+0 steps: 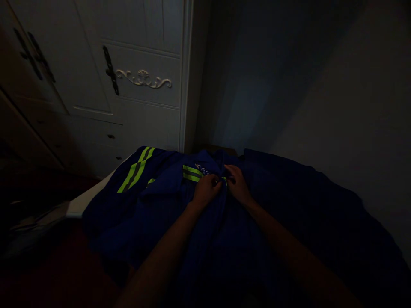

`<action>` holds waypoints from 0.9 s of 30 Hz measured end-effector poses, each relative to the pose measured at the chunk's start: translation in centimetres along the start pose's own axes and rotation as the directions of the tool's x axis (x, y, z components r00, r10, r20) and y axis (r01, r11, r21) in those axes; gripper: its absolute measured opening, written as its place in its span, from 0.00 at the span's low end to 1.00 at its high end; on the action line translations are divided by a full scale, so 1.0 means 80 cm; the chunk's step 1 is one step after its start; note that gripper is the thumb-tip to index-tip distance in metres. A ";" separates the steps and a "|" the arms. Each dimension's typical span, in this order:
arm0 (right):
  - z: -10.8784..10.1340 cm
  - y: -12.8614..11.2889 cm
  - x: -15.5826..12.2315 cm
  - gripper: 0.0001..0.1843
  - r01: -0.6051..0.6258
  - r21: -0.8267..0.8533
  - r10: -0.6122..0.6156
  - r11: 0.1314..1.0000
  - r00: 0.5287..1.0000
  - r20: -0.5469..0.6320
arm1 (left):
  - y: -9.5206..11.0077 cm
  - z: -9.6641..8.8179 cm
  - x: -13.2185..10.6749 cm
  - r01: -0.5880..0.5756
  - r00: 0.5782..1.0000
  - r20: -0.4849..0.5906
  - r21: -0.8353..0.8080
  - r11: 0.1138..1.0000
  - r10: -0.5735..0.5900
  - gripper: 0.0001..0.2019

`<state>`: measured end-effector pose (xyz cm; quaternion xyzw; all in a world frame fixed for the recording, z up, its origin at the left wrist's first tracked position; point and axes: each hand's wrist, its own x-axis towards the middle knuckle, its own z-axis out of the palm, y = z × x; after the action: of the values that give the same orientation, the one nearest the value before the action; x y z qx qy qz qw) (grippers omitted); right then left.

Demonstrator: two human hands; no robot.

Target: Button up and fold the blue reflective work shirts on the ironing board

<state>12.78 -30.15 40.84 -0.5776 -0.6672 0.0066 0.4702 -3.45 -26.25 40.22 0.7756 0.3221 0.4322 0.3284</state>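
Both hands work close together at the middle of a blue garment, a narrow strip of cloth between them. The left hand (207,188) is curled, thumb against fingers, pinching the fabric; the right hand (236,184) faces it from the other side, its fingers bent in and closed on the same part of the cloth. Exactly what small piece sits between the fingertips is too dark to tell. Bare forearms run up to them from the lower edge of the view.

The blue garment (167,192) lies spread out in loose folds beneath and around the hands. Just beside the left hand, a yellow-green band (192,173) with a grey centre crosses the cloth, and a small white print (202,168) shows above its end, partly hidden. Farther left, two similar stripes (136,170) slant across another part of the fabric. Dark blue cloth (298,192) spreads to the right; whether it belongs to the same piece cannot be told.

A pale edge (91,194) shows past the garment on the left, with a dim red surface (61,269) below it.

Beyond stands a white wardrobe (147,124) with dark handles (111,70) and a scrolled ornament (143,78). A grey wall (353,107), deep in shadow, fills the right.
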 end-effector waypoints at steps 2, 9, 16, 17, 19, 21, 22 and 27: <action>-0.003 0.002 0.004 0.28 0.061 -0.105 -0.060 0.993 0.998 0.014 | 0.000 0.001 0.001 0.023 1.000 0.006 0.062 0.998 -0.024 0.08; -0.021 0.000 0.049 0.17 0.298 -0.372 -0.150 0.879 0.914 0.377 | 0.007 0.004 0.002 0.146 0.989 -0.015 0.145 0.979 -0.146 0.08; -0.048 -0.006 0.063 0.07 0.417 -0.478 -0.192 0.773 0.872 0.450 | 0.010 0.003 0.002 0.204 0.974 -0.109 0.050 0.978 -0.198 0.07; -0.050 -0.008 0.061 0.07 0.425 -0.507 -0.203 0.750 0.877 0.435 | 0.010 0.003 0.003 0.222 0.967 -0.134 0.010 0.975 -0.218 0.07; -0.052 -0.010 0.059 0.09 0.438 -0.523 -0.229 0.732 0.880 0.417 | 0.009 0.003 0.004 0.257 0.952 -0.154 -0.079 0.963 -0.266 0.07; -0.053 -0.010 0.059 0.13 0.444 -0.473 -0.255 0.761 0.875 0.412 | 0.008 0.002 0.005 0.265 0.951 -0.125 -0.145 0.953 -0.283 0.08; -0.053 -0.008 0.061 0.15 0.440 -0.428 -0.267 0.789 0.874 0.407 | 0.007 0.002 0.004 0.260 0.954 -0.110 -0.162 0.952 -0.279 0.10; -0.067 0.021 0.088 0.34 0.265 -0.228 -0.173 0.937 0.918 0.357 | 0.004 -0.005 0.005 0.248 0.957 -0.105 -0.185 0.951 -0.270 0.15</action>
<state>18.26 -27.03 47.27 -0.5479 -0.7923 -0.0412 0.2655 -3.60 -26.03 40.78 0.6662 0.4039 0.4603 0.4257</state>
